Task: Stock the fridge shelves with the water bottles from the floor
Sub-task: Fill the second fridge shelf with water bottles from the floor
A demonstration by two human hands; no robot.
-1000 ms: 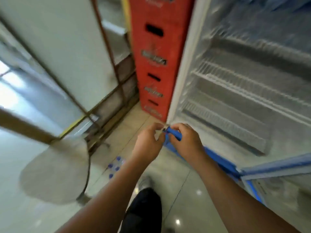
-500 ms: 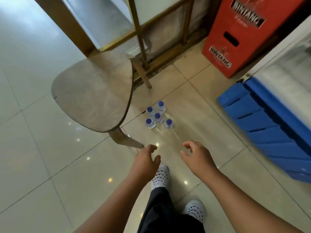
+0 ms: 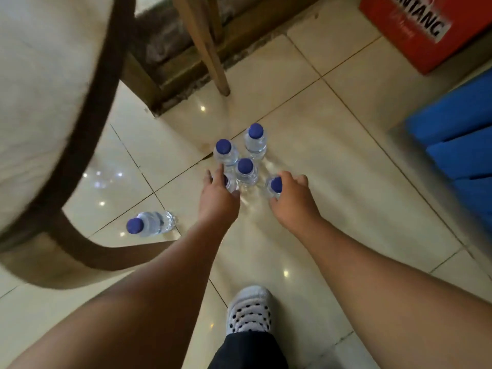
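Several small clear water bottles with blue caps stand in a cluster on the tiled floor: one at the back [image 3: 255, 141], one to its left [image 3: 225, 153], one in the middle [image 3: 245, 171]. My left hand [image 3: 217, 198] curls round the near-left bottle [image 3: 231, 183], mostly hiding it. My right hand [image 3: 291, 198] grips the near-right bottle [image 3: 274, 187] just below its cap. A further bottle [image 3: 151, 223] stands apart to the left, beside the stool's leg. The fridge shelves are out of view.
A round wooden stool [image 3: 53, 102] looms at the left, its curved leg [image 3: 106, 257] close to the lone bottle. A red Bintang crate [image 3: 420, 30] is at the top right, the fridge's blue base grille [image 3: 458, 145] at the right. My socked foot [image 3: 249, 310] is below.
My view dropped from the fridge shelves to the floor. Both hands came down from in front of the fridge and closed on the two nearest bottles.
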